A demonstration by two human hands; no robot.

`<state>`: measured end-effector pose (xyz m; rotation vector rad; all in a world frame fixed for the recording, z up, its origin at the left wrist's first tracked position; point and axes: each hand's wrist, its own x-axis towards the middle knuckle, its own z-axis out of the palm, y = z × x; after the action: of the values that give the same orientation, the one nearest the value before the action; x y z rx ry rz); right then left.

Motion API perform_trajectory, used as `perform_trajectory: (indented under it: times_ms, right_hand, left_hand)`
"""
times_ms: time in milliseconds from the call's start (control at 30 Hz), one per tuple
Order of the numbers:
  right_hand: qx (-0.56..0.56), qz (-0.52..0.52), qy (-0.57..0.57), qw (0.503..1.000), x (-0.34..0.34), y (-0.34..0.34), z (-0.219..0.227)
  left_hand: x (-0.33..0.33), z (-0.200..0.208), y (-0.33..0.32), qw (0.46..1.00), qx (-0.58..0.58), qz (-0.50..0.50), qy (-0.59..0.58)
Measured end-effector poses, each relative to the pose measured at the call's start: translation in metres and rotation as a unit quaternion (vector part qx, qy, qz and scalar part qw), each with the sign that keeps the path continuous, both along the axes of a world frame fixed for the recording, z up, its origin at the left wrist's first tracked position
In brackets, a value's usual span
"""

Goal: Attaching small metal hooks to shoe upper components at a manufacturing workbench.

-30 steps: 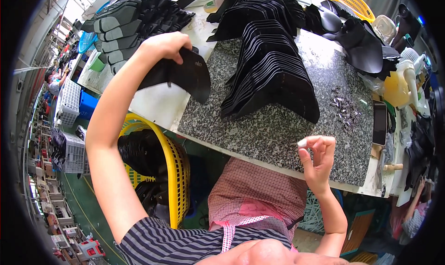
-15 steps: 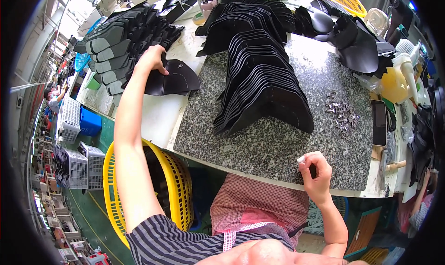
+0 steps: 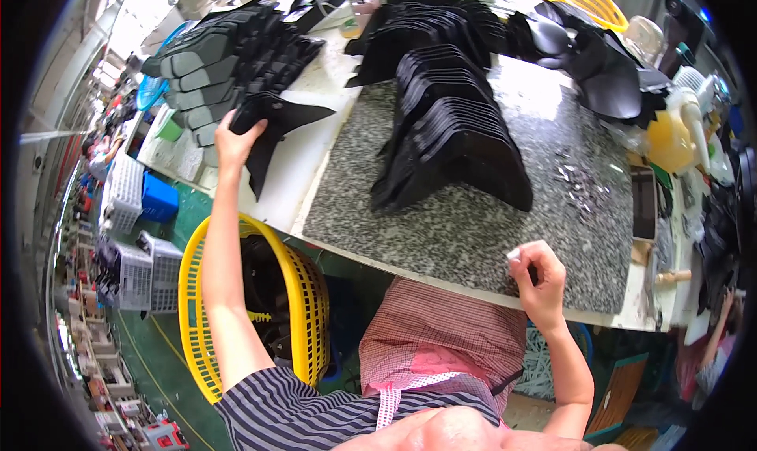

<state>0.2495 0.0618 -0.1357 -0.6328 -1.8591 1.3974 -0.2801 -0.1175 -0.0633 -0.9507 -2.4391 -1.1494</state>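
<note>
My left hand (image 3: 236, 143) grips the edge of a black shaped leather-like piece (image 3: 277, 123), which looks like a shoe upper. The piece is lifted and tilted beside a fanned stack of black pieces with grey linings (image 3: 201, 79) at the left. Curled fingers and thumb close my right hand (image 3: 544, 284) above the front edge of a speckled stone slab (image 3: 410, 250). Something white shows at its thumb tip; whether it holds anything is hidden. Between the hands, a row of folded black pieces (image 3: 461, 147) stands on the slab.
Small shiny metal bits (image 3: 582, 189) lie on the slab's right side. More black pieces (image 3: 607, 76) are heaped behind them. A phone-like dark slab (image 3: 643, 203) lies at the right. Below my left arm stands a yellow basket (image 3: 311, 317); a blue bin (image 3: 160, 197) is farther left.
My left hand has raised the black piece off the white tabletop and tilted it, moving slightly left and nearer. My right hand stays curled in nearly the same place.
</note>
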Motion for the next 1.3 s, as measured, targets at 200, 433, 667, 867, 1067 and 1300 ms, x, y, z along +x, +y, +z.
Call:
perform_trajectory:
  times_ms: [200,433,667,867,1067,1300]
  right_hand:
    - [0.139,-0.097,-0.076,0.983,0.011,0.025,0.029]
    - [0.351,-0.192,-0.239,0.885,0.033,0.109,0.034]
    - [0.539,-0.074,-0.318,0.777,-0.021,0.144,0.008]
    - [0.525,-0.085,-0.306,0.79,-0.026,0.152,0.024]
    - [-0.03,-0.021,0.065,0.997,0.0,0.063,0.057]
    - [-0.237,0.056,0.183,0.952,0.026,-0.005,0.038]
  left_hand:
    - [0.003,0.008,-0.012,0.998,-0.023,0.034,0.054]
    - [0.142,0.034,0.041,0.97,0.123,-0.049,0.203]
    - [0.27,0.024,0.079,0.938,0.15,-0.266,0.166]
    - [0.331,0.003,0.102,0.897,0.154,-0.411,0.053]
    - [0.373,-0.022,0.101,0.799,0.161,-0.473,-0.335]
    - [0.394,-0.031,0.09,0.703,0.166,-0.488,-0.489]
